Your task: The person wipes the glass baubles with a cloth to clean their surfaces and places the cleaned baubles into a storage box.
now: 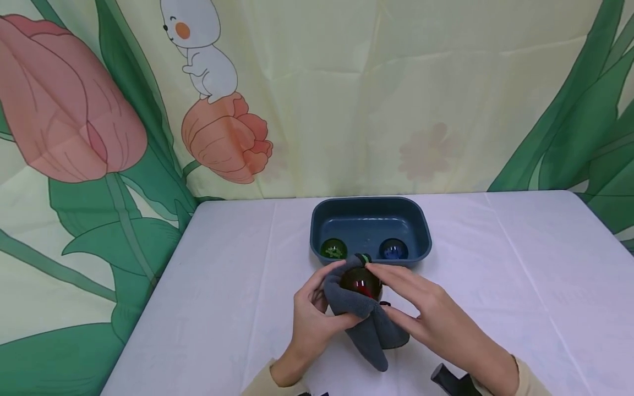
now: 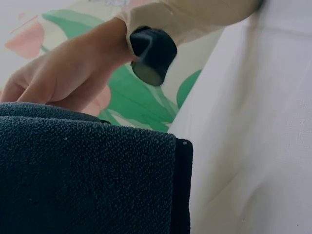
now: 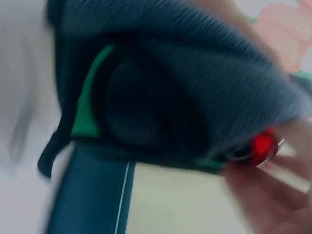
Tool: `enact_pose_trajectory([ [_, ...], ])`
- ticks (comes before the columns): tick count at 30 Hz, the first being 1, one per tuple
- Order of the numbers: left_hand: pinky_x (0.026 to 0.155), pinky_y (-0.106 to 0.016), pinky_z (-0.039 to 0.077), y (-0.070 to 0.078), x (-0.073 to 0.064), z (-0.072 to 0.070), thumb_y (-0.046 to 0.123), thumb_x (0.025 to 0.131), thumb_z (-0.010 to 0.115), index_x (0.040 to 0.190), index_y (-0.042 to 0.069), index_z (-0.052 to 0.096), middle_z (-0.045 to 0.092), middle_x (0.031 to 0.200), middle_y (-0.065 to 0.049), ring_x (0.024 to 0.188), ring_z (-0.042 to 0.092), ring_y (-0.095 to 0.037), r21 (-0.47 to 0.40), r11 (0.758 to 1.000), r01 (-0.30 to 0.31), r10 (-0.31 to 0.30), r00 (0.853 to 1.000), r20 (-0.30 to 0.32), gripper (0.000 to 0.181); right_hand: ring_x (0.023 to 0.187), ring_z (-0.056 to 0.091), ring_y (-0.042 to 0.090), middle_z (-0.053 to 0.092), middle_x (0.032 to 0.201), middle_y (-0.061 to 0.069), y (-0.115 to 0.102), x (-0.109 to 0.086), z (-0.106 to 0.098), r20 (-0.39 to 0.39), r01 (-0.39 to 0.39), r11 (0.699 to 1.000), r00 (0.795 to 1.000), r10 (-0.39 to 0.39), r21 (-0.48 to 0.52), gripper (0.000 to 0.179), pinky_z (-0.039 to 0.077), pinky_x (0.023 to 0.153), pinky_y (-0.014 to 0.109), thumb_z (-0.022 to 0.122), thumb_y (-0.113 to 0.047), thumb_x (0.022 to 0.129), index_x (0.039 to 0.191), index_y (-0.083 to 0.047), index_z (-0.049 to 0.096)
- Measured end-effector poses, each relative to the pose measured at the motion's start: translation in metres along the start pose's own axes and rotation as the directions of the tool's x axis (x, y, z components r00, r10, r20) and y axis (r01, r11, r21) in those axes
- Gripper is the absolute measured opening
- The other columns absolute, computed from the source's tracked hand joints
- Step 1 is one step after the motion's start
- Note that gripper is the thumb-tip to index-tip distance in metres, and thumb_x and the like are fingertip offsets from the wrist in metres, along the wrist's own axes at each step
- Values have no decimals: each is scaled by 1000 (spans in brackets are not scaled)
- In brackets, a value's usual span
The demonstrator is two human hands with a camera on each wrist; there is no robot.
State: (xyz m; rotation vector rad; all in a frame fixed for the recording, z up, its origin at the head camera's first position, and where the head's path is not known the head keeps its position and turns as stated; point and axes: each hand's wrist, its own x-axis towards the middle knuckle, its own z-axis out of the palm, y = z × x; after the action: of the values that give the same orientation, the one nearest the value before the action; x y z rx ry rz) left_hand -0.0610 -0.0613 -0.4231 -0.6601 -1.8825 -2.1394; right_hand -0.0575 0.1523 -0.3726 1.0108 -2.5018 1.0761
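Note:
A shiny dark red glass ball [image 1: 360, 281] sits in the folds of a grey cloth [image 1: 369, 335] above the table. My left hand [image 1: 314, 324] grips the cloth from the left, thumb across its front below the ball. From the right, my right hand [image 1: 431, 308] holds the ball between fingertips on top and the thumb low at its side, close to the cloth's dark edge. In the left wrist view the cloth [image 2: 87, 170] hides the ball. The right wrist view is blurred: the ball [image 3: 263, 146] shows beneath the cloth [image 3: 219, 97], beside fingers [image 3: 273, 195].
Just beyond the hands stands a dark blue tray [image 1: 366, 203]. Inside it lie a green glass ball [image 1: 333, 248] at the left and a blue glass ball [image 1: 393, 249] at the right. A white cloth [image 1: 238, 308] covers the table; a printed curtain [image 1: 322, 121] hangs behind.

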Motion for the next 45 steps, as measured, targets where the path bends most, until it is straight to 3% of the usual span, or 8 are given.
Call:
enact_pose_trajectory([
  [5, 100, -33, 53, 0, 0, 1, -7, 77, 79, 136, 2, 55, 64, 126, -24, 112, 66, -22, -24, 1000, 11, -11, 1000, 2, 65, 123, 58, 18, 58, 138, 6, 6, 3, -3, -39, 260, 958, 963, -266, -121, 50, 46, 100, 15, 42, -42, 103, 138, -11, 59],
  [10, 99, -34, 53, 0, -2, 1, -5, 78, 79, 136, 2, 55, 64, 127, -22, 112, 67, -23, -43, 998, 52, -53, 999, -12, 63, 129, 53, 19, 56, 141, 9, 8, 5, 0, -24, 366, 916, 927, -374, -163, 44, 41, 108, 17, 37, -32, 107, 138, -9, 59],
  [18, 99, -33, 53, 2, -1, 0, -2, 77, 81, 136, 6, 56, 64, 129, -18, 112, 66, -23, -41, 992, 119, -120, 993, -20, 65, 128, 54, 19, 56, 141, 6, 9, 3, 4, -14, 295, 938, 953, -302, -182, 47, 37, 109, 17, 32, -34, 108, 140, -12, 57],
  [22, 102, -33, 51, 3, -1, 0, 2, 76, 83, 136, 8, 56, 63, 130, -15, 114, 65, -23, -33, 990, 137, -138, 990, -9, 66, 130, 53, 16, 56, 142, 6, 12, 1, 5, -17, 209, 976, 978, -210, -57, 51, 42, 104, 15, 40, -42, 104, 140, -11, 57],
  [26, 103, -33, 50, 2, -1, -2, 3, 78, 82, 137, 6, 54, 63, 130, -17, 112, 65, -23, -10, 997, 72, -72, 997, 21, 66, 132, 51, 8, 57, 142, 4, 14, 1, 6, -1, 46, 984, 999, -46, 173, 53, 49, 99, 18, 70, -19, 92, 142, -11, 55],
  [31, 102, -33, 50, 3, 0, -2, 0, 77, 81, 137, 6, 54, 63, 130, -16, 114, 65, -24, 7, 997, 74, -75, 997, 14, 66, 132, 50, 5, 56, 143, 4, 15, 1, 8, 12, -42, 960, 999, 41, 275, 70, 52, 96, 21, 77, 7, 80, 143, -12, 54],
  [37, 102, -33, 51, 7, 2, -1, -1, 76, 81, 135, 10, 57, 66, 128, -13, 114, 65, -24, 21, 990, 139, -138, 990, -31, 65, 133, 50, 6, 55, 143, 7, 20, 2, 11, -56, 36, 970, 998, -23, 241, 71, 49, 98, 18, 82, 4, 76, 141, -8, 55],
  [45, 99, -32, 53, 7, 4, -1, -1, 77, 81, 134, 4, 56, 66, 126, -18, 111, 67, -20, -16, 989, 145, -145, 989, -37, 62, 130, 53, 12, 60, 135, 12, 25, 5, 14, -186, 279, 949, 950, -250, 148, 47, 46, 102, 16, 60, -33, 98, 131, 0, 63],
])
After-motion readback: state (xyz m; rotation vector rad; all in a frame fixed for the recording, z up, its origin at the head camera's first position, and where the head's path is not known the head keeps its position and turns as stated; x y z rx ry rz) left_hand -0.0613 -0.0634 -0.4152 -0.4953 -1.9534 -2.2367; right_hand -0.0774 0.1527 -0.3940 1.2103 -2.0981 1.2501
